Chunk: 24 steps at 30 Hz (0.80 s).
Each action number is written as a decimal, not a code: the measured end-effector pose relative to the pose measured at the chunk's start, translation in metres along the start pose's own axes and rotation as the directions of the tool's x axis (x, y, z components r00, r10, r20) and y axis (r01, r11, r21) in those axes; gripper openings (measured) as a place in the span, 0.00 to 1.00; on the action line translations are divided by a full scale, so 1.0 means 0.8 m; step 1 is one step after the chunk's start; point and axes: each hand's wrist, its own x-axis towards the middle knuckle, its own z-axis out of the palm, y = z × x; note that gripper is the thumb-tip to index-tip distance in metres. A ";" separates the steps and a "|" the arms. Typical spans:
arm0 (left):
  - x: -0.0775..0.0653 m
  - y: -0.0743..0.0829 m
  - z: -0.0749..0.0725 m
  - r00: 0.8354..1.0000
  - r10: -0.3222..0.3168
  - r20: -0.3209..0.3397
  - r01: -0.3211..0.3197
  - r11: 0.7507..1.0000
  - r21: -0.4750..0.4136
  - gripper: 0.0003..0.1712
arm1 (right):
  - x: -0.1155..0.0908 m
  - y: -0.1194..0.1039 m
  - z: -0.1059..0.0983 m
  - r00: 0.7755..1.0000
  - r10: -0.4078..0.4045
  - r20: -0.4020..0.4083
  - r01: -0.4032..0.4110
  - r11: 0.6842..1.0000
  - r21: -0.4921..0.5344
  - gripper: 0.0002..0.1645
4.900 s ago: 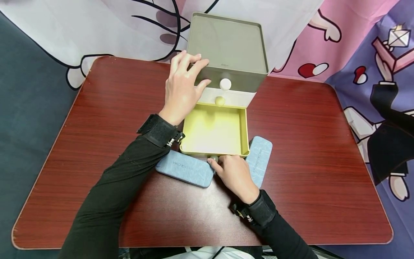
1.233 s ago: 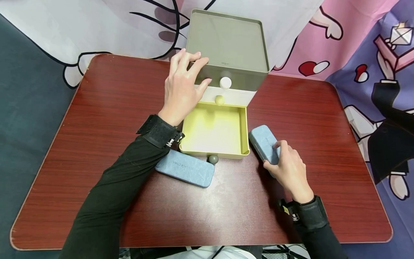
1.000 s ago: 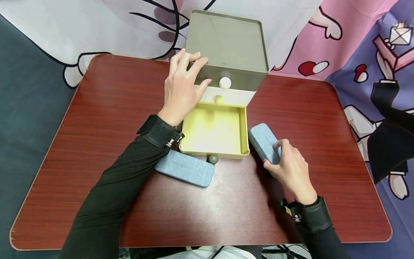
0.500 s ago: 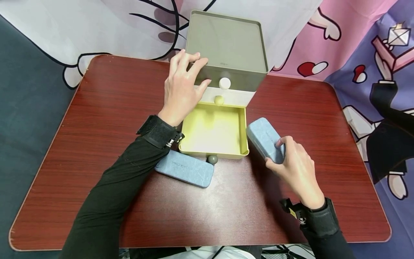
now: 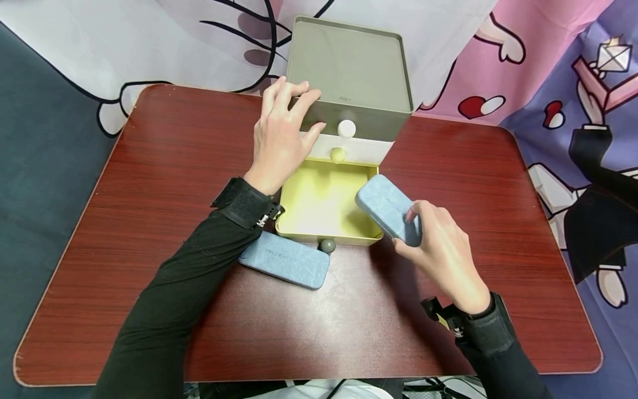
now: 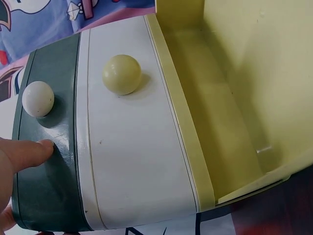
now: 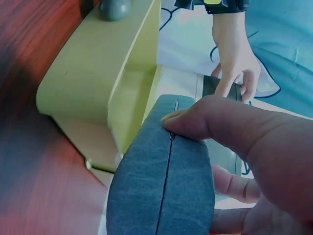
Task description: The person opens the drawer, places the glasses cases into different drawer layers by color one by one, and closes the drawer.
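My right hand (image 5: pixel 444 246) grips a blue hard glasses case (image 5: pixel 382 202) near its lower end, thumb on one side and fingers on the other. The case is tilted over the right wall of the pulled-out yellow drawer (image 5: pixel 319 213). In the right wrist view, my thumb presses by the seam of the glasses case (image 7: pixel 161 171). My left hand (image 5: pixel 279 141) holds the upper left corner of a grey-green drawer box (image 5: pixel 349 69), thumb on its front and fingers over the top edge. A second blue glasses case (image 5: pixel 286 260) lies flat before the drawer, partly beneath my left forearm.
A grey-green round knob (image 5: pixel 327 246) sticks out from the yellow drawer's front, beside the second case. Above the drawer are a white knob (image 5: pixel 346 128) and a yellow knob (image 5: pixel 338 155) on shut drawers. The box stands on a red-brown table (image 5: pixel 498 277) against a patterned curtain (image 5: pixel 448 66).
My right hand has left the drawer knob, picked up the right-hand glasses case and carried it up and left over the drawer's edge. My left hand has stayed on the box.
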 end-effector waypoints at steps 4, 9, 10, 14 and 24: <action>0.000 -0.001 0.001 1.000 0.004 -0.002 -0.004 1.000 0.009 0.24 | 0.014 -0.008 0.005 0.999 -0.042 0.025 0.042 0.999 -0.005 0.25; -0.001 -0.003 0.002 1.000 -0.003 0.001 0.003 1.000 0.013 0.24 | 0.032 -0.017 0.013 0.993 -0.108 0.037 0.109 0.994 -0.008 0.24; -0.001 -0.003 0.002 1.000 -0.004 0.000 0.004 1.000 0.013 0.24 | 0.036 -0.019 0.015 0.992 -0.121 0.040 0.122 0.993 -0.006 0.23; -0.001 -0.003 0.002 1.000 -0.001 -0.002 0.001 1.000 0.020 0.24 | 0.047 -0.024 0.024 0.984 -0.168 0.055 0.168 0.986 0.008 0.23; 0.000 -0.003 0.004 1.000 0.009 -0.012 -0.008 1.000 0.017 0.24 | 0.065 -0.037 0.038 0.967 -0.249 0.049 0.249 0.969 0.003 0.21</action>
